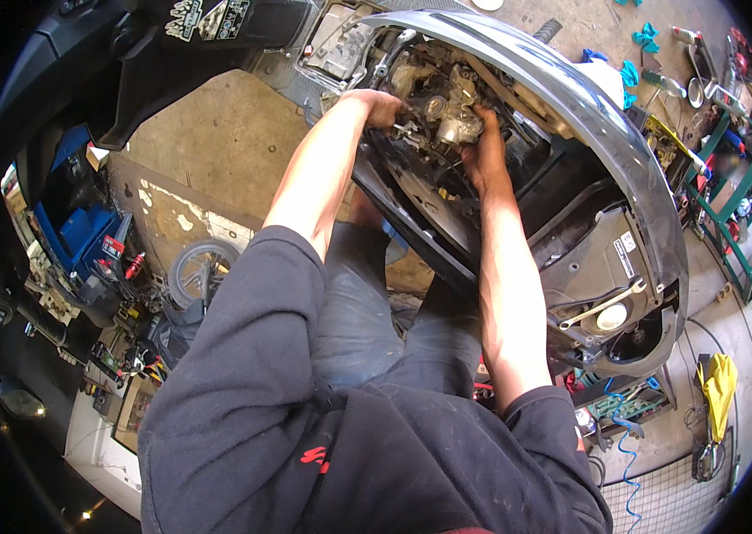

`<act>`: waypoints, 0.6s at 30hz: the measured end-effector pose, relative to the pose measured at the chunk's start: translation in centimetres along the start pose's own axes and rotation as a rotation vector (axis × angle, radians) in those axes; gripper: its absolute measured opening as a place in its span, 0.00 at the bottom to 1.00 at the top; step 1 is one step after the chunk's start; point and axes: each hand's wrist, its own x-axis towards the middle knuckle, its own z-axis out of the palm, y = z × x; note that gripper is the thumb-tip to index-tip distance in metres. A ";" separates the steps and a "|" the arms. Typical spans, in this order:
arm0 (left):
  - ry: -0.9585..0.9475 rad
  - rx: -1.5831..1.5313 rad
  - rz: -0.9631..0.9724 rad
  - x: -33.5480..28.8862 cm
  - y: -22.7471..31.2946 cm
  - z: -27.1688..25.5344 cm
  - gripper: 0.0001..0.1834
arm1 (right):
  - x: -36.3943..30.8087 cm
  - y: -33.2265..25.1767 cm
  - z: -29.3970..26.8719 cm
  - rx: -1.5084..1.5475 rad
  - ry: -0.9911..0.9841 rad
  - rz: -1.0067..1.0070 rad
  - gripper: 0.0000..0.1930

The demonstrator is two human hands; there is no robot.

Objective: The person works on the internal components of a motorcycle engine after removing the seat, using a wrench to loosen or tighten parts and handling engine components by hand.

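Observation:
Both of my arms reach into the open body of a scooter (572, 67). Inside sits a dull silver metal part that looks like a carburetor (458, 127), with hoses and brackets around it. My right hand (485, 151) is curled against its right side, thumb and fingers gripping it. To its left, my left hand (383, 109) is closed near small metal fittings (410, 135); its fingertips are partly hidden among the parts, so what they hold is unclear.
A combination wrench (603, 304) lies on the scooter's rear tray beside a white cap (612, 317). Green tool racking (741, 200) stands at the right, near a yellow cloth (719, 392) and a coiled blue air hose (627, 445). A loose wheel (198, 271) is at the left.

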 end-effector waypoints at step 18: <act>0.560 -0.306 -0.026 -5.6 1.6 -1.0 0.28 | -0.4 0.3 1.2 -0.058 0.018 -0.006 0.20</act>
